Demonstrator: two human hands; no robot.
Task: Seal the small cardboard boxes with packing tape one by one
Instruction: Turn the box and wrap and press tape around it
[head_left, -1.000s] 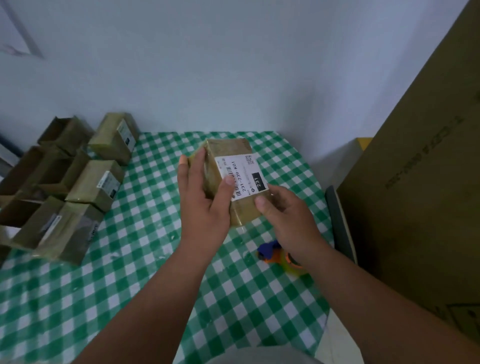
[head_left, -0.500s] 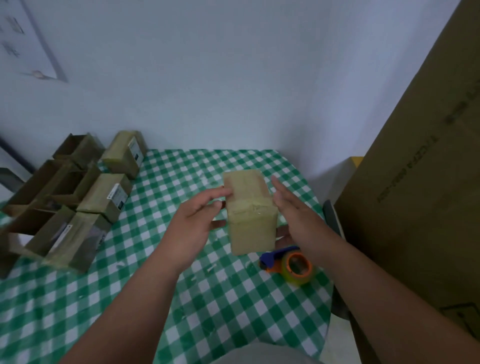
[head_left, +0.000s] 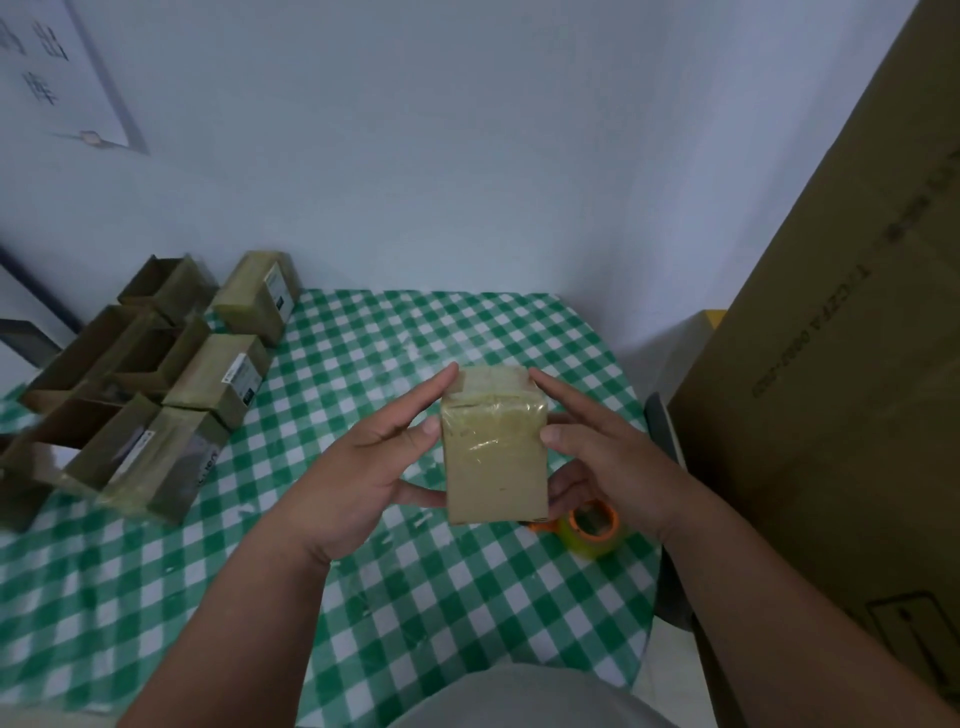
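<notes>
Far to the left of the left hand's fingers, a cluster of small cardboard boxes (head_left: 130, 395) sits on the green-and-white checked tablecloth (head_left: 363, 597); several of them stand open, while others, such as the labelled box (head_left: 221, 376) and the one behind it (head_left: 260, 293), are closed and glossy with tape; a white sheet with dark characters (head_left: 57, 67) hangs on the wall above them. The left hand (head_left: 358, 467) holds the near box from its left side; its fingers (head_left: 431, 387) lie nearly straight along the box's upper left edge, its thumb presses the left edge of the front face, and lower fingers support the box from behind; they are not curled round it. Between the two sets of fingers, lifted above the cloth, is the taped cardboard box (head_left: 496, 457); it is upright, with wrinkled clear tape across its top and upper front. The right hand (head_left: 613, 462) mirrors the left; its fingers (head_left: 566, 395) stretch along the upper right edge, its thumb touches the right edge of the front, and lower fingers reach under the box. Just below the right fingers, a roll of packing tape (head_left: 592, 527) with an orange core lies on the cloth; further right stands a large brown carton (head_left: 841, 364).
</notes>
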